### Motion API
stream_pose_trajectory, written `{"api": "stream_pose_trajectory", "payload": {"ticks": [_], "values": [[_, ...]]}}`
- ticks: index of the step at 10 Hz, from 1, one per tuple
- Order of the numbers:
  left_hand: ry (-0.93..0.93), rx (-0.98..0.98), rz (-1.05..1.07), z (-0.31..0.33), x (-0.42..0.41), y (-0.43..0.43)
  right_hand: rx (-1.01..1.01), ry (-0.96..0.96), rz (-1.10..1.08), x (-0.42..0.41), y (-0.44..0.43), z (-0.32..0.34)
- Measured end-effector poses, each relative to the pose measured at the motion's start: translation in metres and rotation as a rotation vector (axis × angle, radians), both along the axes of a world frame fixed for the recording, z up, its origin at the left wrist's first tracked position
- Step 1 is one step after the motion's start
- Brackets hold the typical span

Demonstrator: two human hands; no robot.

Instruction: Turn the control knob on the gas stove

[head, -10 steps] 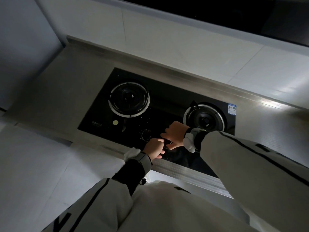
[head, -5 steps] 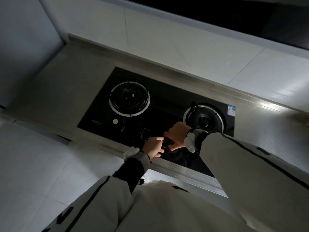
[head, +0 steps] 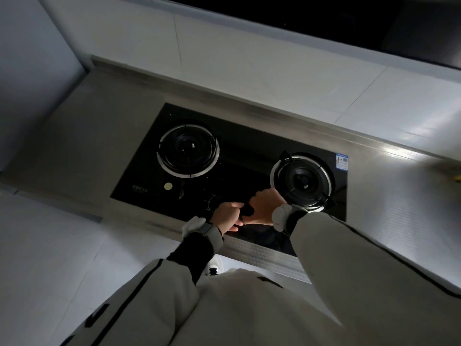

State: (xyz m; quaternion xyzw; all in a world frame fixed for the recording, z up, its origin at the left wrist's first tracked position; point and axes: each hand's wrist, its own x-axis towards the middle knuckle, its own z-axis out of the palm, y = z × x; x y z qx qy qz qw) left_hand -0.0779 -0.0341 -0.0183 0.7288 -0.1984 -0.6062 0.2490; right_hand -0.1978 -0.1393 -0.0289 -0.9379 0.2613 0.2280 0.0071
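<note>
Left hand (head: 225, 216) fingers curled closed around the small round black control knob (head: 247, 210); right hand (head: 265, 204) cupped against the knob's other side, fingers bent onto it, exact grip hard to read in dim light. Knob sat near the front edge of the black glass gas stove (head: 249, 151), about midway along it. Left steel-ringed burner (head: 188, 149) behind-left of the hands, right steel-ringed burner (head: 302, 182) just behind the right hand. Stove sunk into the grey steel countertop (head: 94, 136). Both wrists wore white bands under pale padded sleeves.
</note>
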Motion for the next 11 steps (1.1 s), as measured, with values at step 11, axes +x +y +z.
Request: {"api": "stream_pose_trajectory", "payload": {"ticks": [11], "values": [[-0.250,-0.165,-0.400,0.031,0.038,-0.018,0.386,-0.231,-1.174,0.000,0.070,0.013]]}}
